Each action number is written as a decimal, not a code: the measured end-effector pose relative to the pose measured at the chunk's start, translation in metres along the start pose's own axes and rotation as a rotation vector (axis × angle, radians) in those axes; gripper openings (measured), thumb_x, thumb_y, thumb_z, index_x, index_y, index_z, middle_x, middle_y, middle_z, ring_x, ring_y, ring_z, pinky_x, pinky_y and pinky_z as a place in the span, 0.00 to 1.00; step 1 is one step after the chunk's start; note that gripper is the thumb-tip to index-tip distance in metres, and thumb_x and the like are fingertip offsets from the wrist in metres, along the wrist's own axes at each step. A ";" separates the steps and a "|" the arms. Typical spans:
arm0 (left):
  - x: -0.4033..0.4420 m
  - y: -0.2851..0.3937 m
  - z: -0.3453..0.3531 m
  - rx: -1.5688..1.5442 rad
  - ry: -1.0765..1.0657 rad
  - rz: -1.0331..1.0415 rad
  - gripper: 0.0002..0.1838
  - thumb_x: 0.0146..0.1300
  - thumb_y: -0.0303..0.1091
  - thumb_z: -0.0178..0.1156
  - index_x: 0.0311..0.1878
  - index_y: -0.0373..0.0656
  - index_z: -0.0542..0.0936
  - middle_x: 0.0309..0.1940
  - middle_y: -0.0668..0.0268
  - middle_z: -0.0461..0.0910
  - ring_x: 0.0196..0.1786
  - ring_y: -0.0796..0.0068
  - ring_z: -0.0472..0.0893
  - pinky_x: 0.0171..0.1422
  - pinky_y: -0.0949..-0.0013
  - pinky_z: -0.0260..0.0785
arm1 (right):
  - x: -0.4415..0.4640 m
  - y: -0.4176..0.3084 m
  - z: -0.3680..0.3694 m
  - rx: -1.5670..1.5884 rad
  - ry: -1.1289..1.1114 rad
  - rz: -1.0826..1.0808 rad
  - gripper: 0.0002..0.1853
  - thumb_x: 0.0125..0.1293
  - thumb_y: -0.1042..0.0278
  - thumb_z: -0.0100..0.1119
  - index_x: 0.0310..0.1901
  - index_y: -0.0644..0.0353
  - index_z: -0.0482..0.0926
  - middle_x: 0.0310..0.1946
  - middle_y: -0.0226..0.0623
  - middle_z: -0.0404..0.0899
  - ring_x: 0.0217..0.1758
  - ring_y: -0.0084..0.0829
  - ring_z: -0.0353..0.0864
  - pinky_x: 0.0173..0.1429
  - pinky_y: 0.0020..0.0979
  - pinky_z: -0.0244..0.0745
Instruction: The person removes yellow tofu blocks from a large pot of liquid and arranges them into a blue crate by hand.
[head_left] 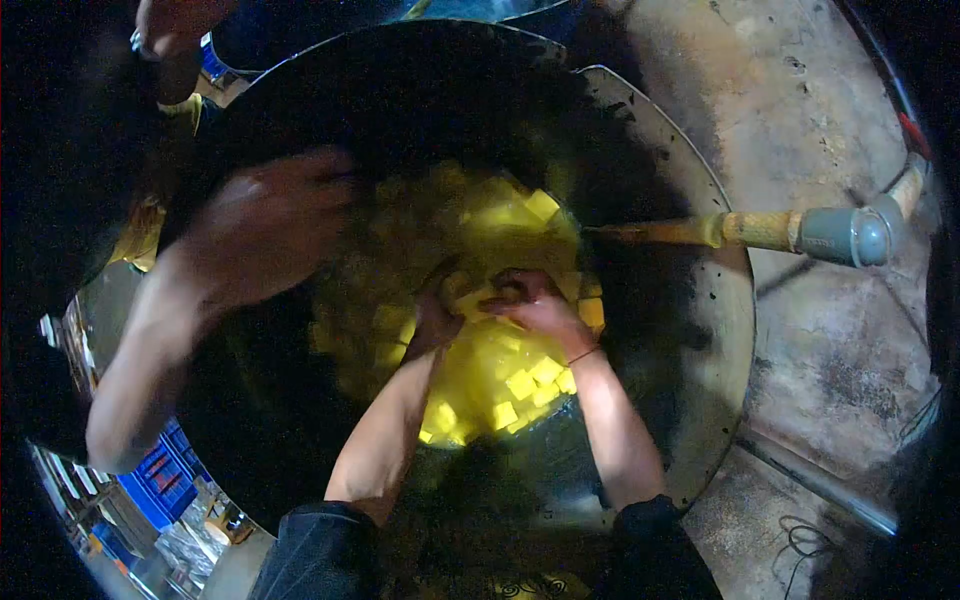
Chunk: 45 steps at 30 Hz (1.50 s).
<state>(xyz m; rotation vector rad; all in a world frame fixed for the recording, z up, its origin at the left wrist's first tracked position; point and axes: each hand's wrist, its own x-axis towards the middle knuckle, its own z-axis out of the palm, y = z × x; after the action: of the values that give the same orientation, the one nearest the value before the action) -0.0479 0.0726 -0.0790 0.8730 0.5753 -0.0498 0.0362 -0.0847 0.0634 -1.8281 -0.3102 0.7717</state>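
Observation:
Pale yellow cubes (521, 384) lie in several places in yellowish liquid at the bottom of a large dark round pan (270, 400). My left hand (435, 315) is low over the cubes with its fingers curled, partly in shadow. Facing it, my right hand (537, 305) is also curled, its fingertips bent inward close to the left one. A yellowish patch shows between the two hands, but whether either grips a cube is too dim to make out.
Another person's blurred arm and hand (250, 235) reach over the pan from the left. A wooden handle with a grey pipe joint (840, 237) crosses the right rim. Blue crate (160, 480) stands lower left. A metal pipe (820, 485) and cable (805, 540) lie on the floor at right.

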 end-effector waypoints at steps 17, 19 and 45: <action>-0.046 0.074 0.091 -0.923 -0.008 -0.206 0.24 0.57 0.50 0.47 0.54 0.51 0.77 0.51 0.65 0.78 0.56 0.64 0.74 0.62 0.50 0.63 | -0.014 -0.011 -0.010 -0.506 0.308 -0.043 0.20 0.63 0.58 0.50 0.54 0.59 0.77 0.50 0.55 0.77 0.53 0.48 0.77 0.58 0.43 0.71; -0.045 0.091 0.086 -0.777 -0.104 -0.164 0.27 0.54 0.52 0.48 0.54 0.49 0.77 0.52 0.63 0.77 0.56 0.59 0.74 0.61 0.45 0.63 | -0.024 0.024 -0.002 -1.070 -0.291 0.271 0.19 0.61 0.62 0.50 0.52 0.60 0.78 0.51 0.53 0.77 0.55 0.47 0.77 0.58 0.45 0.71; -0.311 0.342 -0.008 -0.841 -0.291 0.694 0.31 0.56 0.48 0.53 0.63 0.47 0.67 0.59 0.59 0.70 0.59 0.60 0.70 0.69 0.54 0.57 | -0.039 -0.044 0.080 -0.086 -0.638 0.347 0.26 0.54 0.67 0.66 0.56 0.64 0.76 0.45 0.36 0.81 0.44 0.24 0.79 0.48 0.25 0.74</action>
<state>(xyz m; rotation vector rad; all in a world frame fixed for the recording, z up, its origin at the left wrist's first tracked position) -0.2232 0.2431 0.3140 0.1920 -0.0307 0.6454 -0.0375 -0.0298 0.1007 -1.6924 -0.4412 1.6088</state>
